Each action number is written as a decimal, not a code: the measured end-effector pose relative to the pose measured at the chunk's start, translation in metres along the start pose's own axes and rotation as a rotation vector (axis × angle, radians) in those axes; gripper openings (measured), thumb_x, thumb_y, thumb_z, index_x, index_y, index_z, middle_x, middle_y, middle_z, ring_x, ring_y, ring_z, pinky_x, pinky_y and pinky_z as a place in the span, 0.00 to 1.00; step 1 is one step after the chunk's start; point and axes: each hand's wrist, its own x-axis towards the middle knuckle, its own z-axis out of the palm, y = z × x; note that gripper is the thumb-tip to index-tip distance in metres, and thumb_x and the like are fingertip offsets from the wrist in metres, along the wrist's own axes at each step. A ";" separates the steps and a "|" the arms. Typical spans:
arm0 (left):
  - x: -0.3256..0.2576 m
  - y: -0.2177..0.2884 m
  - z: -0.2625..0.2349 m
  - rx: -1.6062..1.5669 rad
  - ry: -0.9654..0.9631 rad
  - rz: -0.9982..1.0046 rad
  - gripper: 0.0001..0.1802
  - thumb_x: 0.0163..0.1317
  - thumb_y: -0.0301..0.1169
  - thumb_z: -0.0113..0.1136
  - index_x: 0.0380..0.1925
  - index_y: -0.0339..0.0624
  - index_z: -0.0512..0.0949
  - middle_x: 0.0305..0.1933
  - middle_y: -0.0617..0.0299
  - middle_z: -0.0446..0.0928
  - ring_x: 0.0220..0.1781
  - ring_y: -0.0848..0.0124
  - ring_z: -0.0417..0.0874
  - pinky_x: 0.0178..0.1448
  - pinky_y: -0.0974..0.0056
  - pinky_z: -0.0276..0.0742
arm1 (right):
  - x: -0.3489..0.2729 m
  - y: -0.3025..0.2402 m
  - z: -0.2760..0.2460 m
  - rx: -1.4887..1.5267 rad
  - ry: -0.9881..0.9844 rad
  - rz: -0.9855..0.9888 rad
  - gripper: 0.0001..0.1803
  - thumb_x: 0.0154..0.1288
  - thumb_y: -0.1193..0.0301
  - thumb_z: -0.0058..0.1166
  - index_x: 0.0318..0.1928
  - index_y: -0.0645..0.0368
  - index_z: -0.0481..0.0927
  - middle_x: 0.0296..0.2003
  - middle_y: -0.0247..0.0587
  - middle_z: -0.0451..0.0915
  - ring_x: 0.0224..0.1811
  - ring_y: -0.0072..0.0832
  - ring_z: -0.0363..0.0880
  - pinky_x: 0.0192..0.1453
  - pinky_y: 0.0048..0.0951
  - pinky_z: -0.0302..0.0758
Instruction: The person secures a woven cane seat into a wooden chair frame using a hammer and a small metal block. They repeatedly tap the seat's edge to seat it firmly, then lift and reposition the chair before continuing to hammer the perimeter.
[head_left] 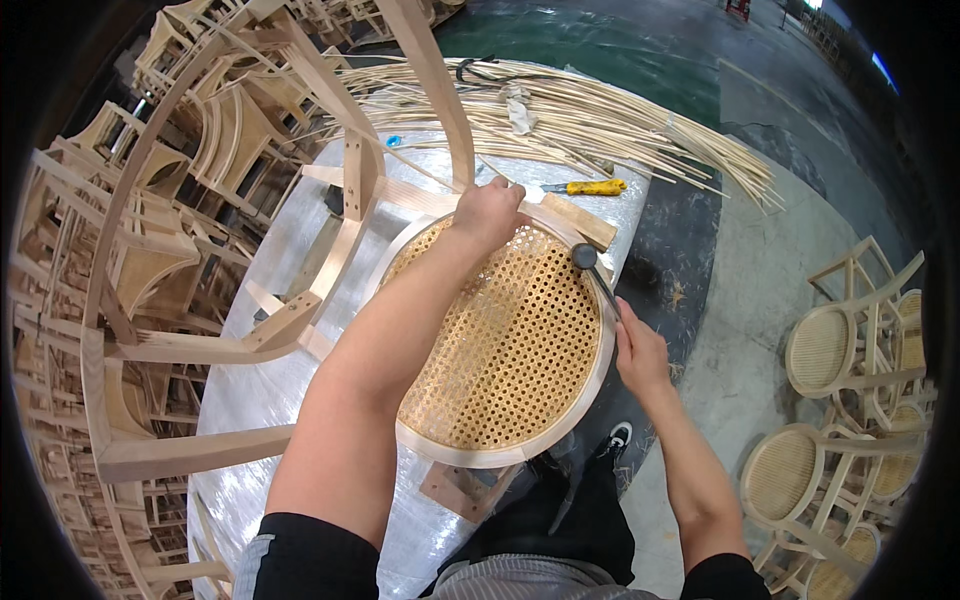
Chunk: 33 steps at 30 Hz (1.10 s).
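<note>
A round woven cane seat [515, 350] in a pale wooden ring frame [590, 400] lies in front of me, joined to a wooden chair frame [345, 230]. At the seat's far rim, my left hand [490, 213] is closed, its fingertips mostly hidden. A thin pale rattan strip [420, 170] runs into it from the left. My right hand [642, 350] grips the handle of a hammer [584, 257] at the right rim. The hammer's round dark head is over the upper right rim, close to a wooden block [578, 220].
A yellow-handled tool [595, 187] lies beyond the seat, before a long bundle of rattan strips [600, 120]. The table [250, 390] has a shiny wrapped top. Wooden chair frames [160, 260] are stacked at left; chairs with round seats [785, 475] stand on the right floor.
</note>
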 end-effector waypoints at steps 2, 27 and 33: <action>-0.002 -0.006 -0.002 -0.025 0.019 -0.036 0.21 0.66 0.48 0.72 0.41 0.41 0.83 0.41 0.49 0.84 0.46 0.50 0.89 0.50 0.47 0.85 | 0.010 -0.010 0.003 0.075 0.037 -0.036 0.23 0.80 0.74 0.53 0.72 0.57 0.78 0.51 0.61 0.87 0.51 0.53 0.89 0.55 0.41 0.83; -0.022 -0.043 0.001 -0.152 0.134 -0.117 0.11 0.66 0.41 0.70 0.41 0.49 0.90 0.51 0.55 0.81 0.60 0.56 0.80 0.66 0.50 0.71 | 0.061 -0.030 0.015 0.020 0.019 -0.152 0.22 0.81 0.73 0.53 0.71 0.59 0.79 0.47 0.61 0.87 0.49 0.51 0.90 0.53 0.39 0.82; -0.038 -0.089 -0.021 0.182 0.111 -0.035 0.07 0.67 0.36 0.68 0.42 0.52 0.89 0.47 0.61 0.81 0.58 0.58 0.81 0.70 0.50 0.70 | 0.080 -0.045 0.014 -0.036 -0.117 -0.079 0.23 0.80 0.71 0.53 0.72 0.52 0.78 0.44 0.61 0.86 0.47 0.58 0.87 0.49 0.49 0.82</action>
